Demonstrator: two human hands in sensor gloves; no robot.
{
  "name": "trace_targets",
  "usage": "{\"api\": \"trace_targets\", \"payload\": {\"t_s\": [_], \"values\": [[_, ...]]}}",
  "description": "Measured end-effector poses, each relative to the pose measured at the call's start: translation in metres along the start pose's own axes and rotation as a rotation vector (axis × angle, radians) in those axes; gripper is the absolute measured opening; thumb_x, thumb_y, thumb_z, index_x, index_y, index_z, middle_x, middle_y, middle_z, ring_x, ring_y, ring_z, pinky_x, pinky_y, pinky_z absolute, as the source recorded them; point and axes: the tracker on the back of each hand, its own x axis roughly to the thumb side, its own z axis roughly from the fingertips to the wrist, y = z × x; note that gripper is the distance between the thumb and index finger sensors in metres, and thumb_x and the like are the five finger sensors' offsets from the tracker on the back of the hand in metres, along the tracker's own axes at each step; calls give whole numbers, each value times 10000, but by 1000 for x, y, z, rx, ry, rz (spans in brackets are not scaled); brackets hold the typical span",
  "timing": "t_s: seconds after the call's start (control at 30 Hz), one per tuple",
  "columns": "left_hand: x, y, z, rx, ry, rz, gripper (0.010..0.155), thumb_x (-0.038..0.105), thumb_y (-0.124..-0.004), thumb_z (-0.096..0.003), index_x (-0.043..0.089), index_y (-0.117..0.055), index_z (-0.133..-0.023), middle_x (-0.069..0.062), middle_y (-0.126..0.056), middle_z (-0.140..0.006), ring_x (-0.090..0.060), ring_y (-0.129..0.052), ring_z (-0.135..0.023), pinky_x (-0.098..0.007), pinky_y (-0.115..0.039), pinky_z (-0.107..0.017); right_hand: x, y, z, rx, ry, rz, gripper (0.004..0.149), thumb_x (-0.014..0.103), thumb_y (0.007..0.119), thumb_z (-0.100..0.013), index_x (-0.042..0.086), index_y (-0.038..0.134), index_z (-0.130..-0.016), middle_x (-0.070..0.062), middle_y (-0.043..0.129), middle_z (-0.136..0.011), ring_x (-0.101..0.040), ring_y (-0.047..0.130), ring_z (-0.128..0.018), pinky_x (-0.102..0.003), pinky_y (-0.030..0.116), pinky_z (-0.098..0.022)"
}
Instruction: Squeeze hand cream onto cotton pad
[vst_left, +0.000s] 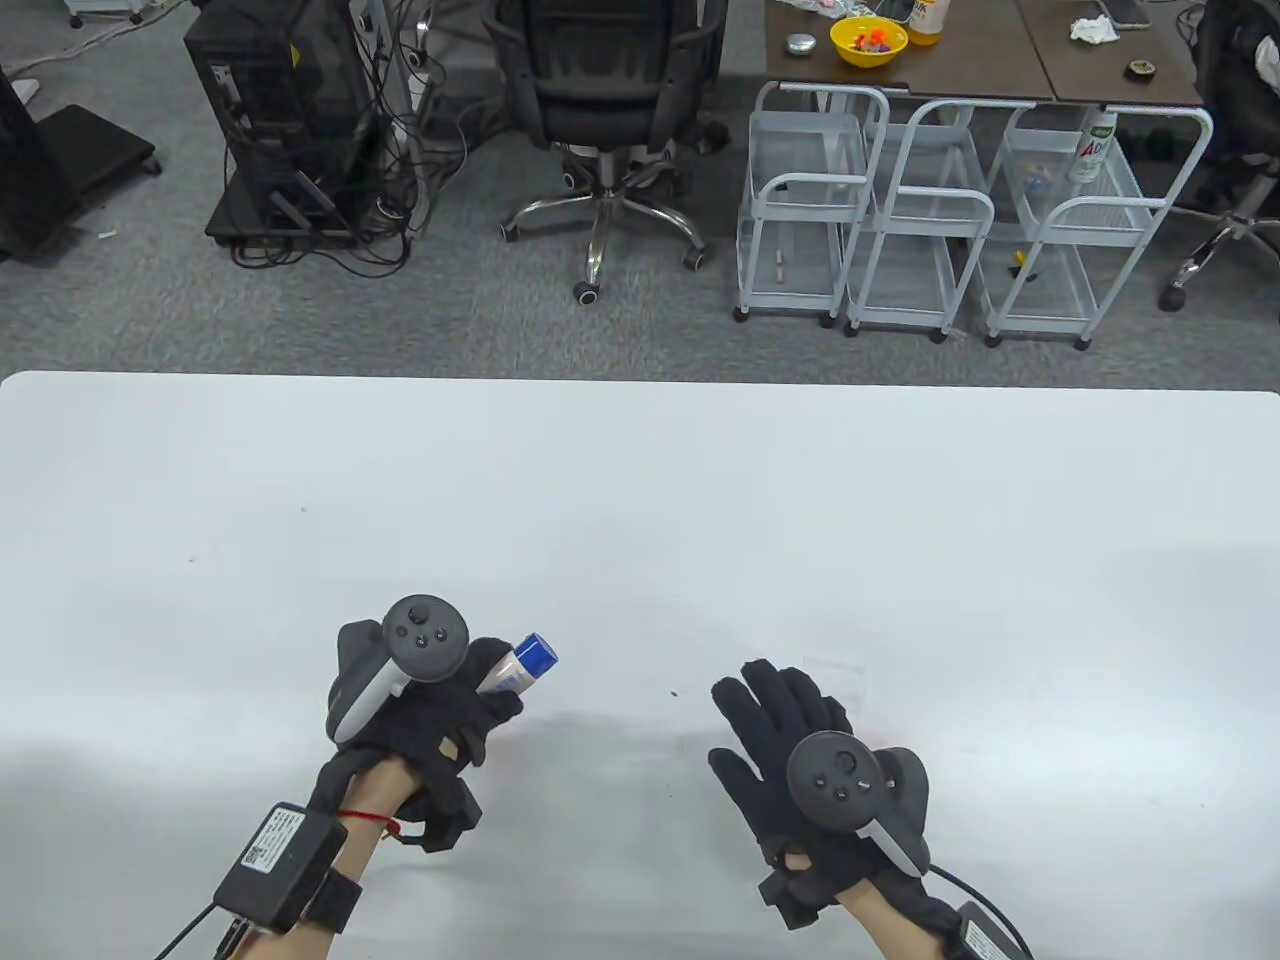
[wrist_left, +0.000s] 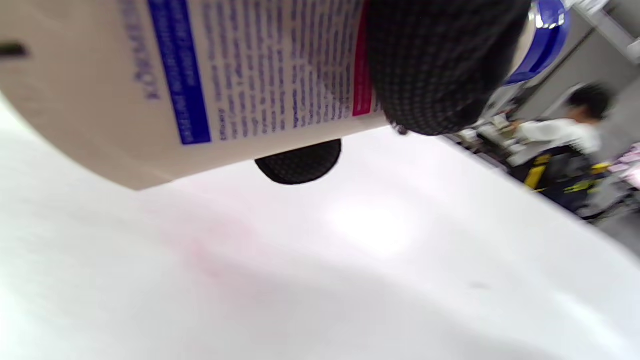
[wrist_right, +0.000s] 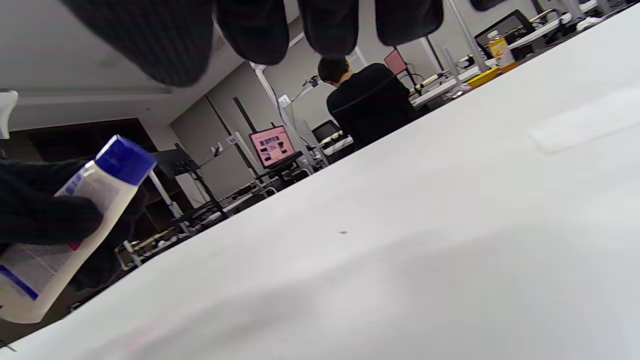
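Observation:
My left hand (vst_left: 480, 700) grips a beige hand cream tube (vst_left: 512, 672) with a blue cap (vst_left: 536, 653) pointing up and to the right, held above the white table. In the left wrist view the tube (wrist_left: 210, 75) fills the top with my fingers (wrist_left: 435, 65) wrapped over it. My right hand (vst_left: 770, 700) is open and empty, fingers spread, to the right of the tube. A thin white cotton pad (vst_left: 835, 672) lies flat on the table just beyond my right fingertips; it also shows in the right wrist view (wrist_right: 585, 125), as does the tube (wrist_right: 65, 225).
The white table (vst_left: 640, 500) stretches wide around both hands. Beyond its far edge stand an office chair (vst_left: 610, 110), white wire carts (vst_left: 900, 220) and a computer tower (vst_left: 280, 120).

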Motion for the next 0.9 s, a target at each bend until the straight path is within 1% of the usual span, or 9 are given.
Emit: {"api": "trace_targets", "payload": {"t_s": [0.13, 0.17, 0.27, 0.37, 0.43, 0.53, 0.6, 0.73, 0.9], "values": [[26, 0, 27, 25, -145, 82, 584, 464, -849, -376, 384, -705, -936, 114, -949, -878, -104, -1108, -637, -375, -897, -558, 25, -7, -8, -94, -57, 25, 671, 476, 805, -427, 310, 622, -1051, -85, 558, -1131, -498, 547, -1064, -695, 447, -707], [29, -1, 30, 33, -164, 99, 585, 471, -844, -381, 388, -701, -942, 124, -970, -880, -98, -1111, -636, -372, -900, -556, 30, -8, -10, -98, -63, 17, 671, 478, 803, -428, 310, 620, -1051, -82, 562, -1130, -495, 556, -1062, -692, 451, -709], [40, -7, 37, 66, -209, 116, 585, 476, -835, -382, 353, -720, -942, 126, -1024, -836, -90, -1124, -627, -372, -908, -544, 44, -8, -17, -105, -78, -117, 666, 477, 795, -429, 304, 620, -1049, -82, 577, -1123, -493, 586, -1051, -690, 465, -706], [39, -23, 41, 9, -221, 161, 586, 483, -808, -393, 333, -710, -951, 124, -1023, -833, -83, -1121, -635, -361, -905, -543, 51, -6, -13, -85, -185, -305, 669, 468, 792, -432, 290, 609, -1051, -90, 596, -1111, -489, 677, -1013, -674, 524, -696], [39, -37, 42, -25, -237, 198, 589, 488, -798, -395, 326, -710, -954, 121, -1026, -833, -89, -1128, -633, -359, -911, -535, 53, -1, -4, -109, -209, -357, 647, 445, 797, -435, 271, 644, -1039, -100, 664, -1082, -482, 740, -981, -667, 562, -686], [43, -52, 45, -84, -272, 155, 596, 490, -779, -400, 311, -694, -962, 111, -1014, -839, -88, -1126, -635, -359, -913, -530, 53, 8, 5, -133, -253, -269, 582, 412, 791, -441, 247, 725, -995, -99, 791, -1006, -440, 894, -876, -644, 652, -646], [42, -58, 45, -86, -242, 181, 599, 483, -775, -401, 302, -688, -966, 102, -1007, -846, -98, -1121, -640, -374, -906, -534, 53, 13, 8, -155, -274, -227, 568, 394, 782, -445, 226, 736, -985, -103, 833, -970, -424, 948, -818, -634, 685, -623], [40, -64, 44, -62, -260, 147, 599, 471, -785, -392, 288, -707, -957, 85, -1020, -828, -109, -1127, -620, -390, -905, -527, 51, 16, 11, -165, -276, -203, 541, 388, 780, -445, 221, 776, -959, -105, 874, -934, -417, 963, -798, -631, 698, -608], [41, -69, 42, -35, -279, 86, 604, 466, -787, -385, 275, -718, -954, 78, -1030, -814, -109, -1135, -599, -391, -912, -518, 52, 19, 13, -184, -299, -146, 543, 359, 789, -443, 163, 781, -950, -152, 891, -895, -407, 997, -748, -620, 725, -585]]}}
